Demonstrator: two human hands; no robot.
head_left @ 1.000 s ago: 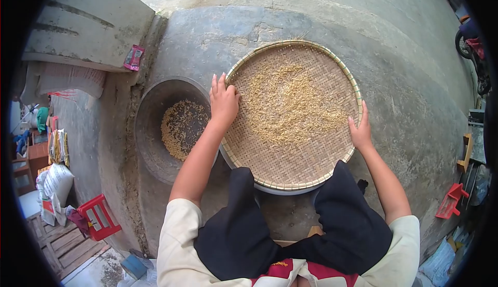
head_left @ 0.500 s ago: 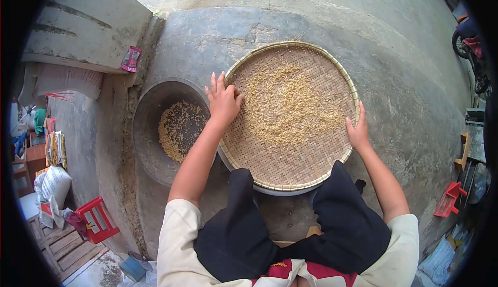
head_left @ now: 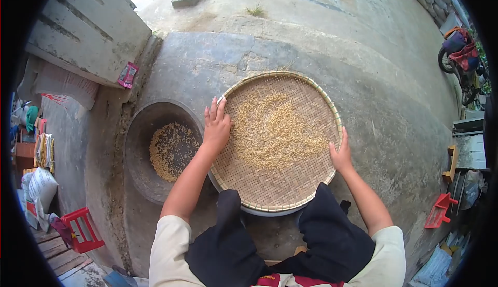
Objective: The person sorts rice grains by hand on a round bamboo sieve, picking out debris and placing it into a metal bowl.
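Observation:
A round woven bamboo winnowing tray [head_left: 259, 191] rests across a basin, just in front of my knees. Husk-coloured grain [head_left: 275, 131], looking like unhusked rice, lies spread over its middle. My left hand [head_left: 217, 126] grips the tray's upper left rim, fingers along the outside and thumb toward the inside. On the opposite side, my right hand [head_left: 341, 152] holds the right rim with the thumb over the edge; its other fingers are partly hidden. Left of the tray stands a wide dark bowl [head_left: 136, 167] with more grain [head_left: 163, 152] at its bottom.
Beyond the bowl, a pink packet [head_left: 127, 74] lies against a concrete block [head_left: 88, 27]. A red plastic stool [head_left: 83, 230] and a white sack [head_left: 42, 186] are at left. At right are a red plastic item [head_left: 441, 210] and a parked motorbike [head_left: 461, 66].
The view has tilted up, so the tray and bowl sit lower in the picture. My left fingers, earlier bent over the tray's inner edge, now lie along the rim. My right hand keeps its hold.

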